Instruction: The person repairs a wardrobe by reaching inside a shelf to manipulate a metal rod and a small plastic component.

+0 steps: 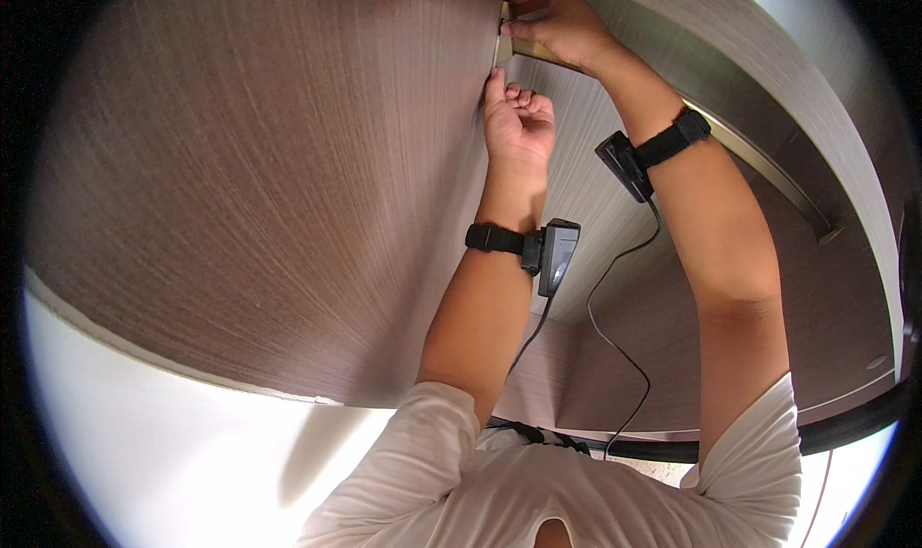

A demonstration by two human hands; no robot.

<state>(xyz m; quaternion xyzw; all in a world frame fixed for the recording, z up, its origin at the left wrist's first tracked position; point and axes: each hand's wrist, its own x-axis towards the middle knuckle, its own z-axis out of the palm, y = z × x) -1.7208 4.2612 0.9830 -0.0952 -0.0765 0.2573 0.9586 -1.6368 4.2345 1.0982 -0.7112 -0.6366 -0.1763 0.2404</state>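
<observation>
Both my arms reach up inside a wood-grain cabinet, to the end of a gold-coloured metal rail [773, 171]. There a narrow pale metal end bracket [505, 48] sits against the left brown panel. The thumb and fingers of my right hand [562, 27] close around the upper part of this bracket; a small dark piece shows by the thumb tip. Just below, my left hand [520, 121] has its palm toward me, thumb stretched up against the bracket's lower end. Its other fingers are curled, with nothing visible in them. The fingertips of my right hand are partly hidden.
The brown panel [250, 183] fills the left side, and a curved-looking pale edge [836, 77] runs along the right. Each forearm wears a black strap with a small device [559, 258]. A loose black cable [615, 351] hangs between my arms. A white surface [192, 433] lies at lower left.
</observation>
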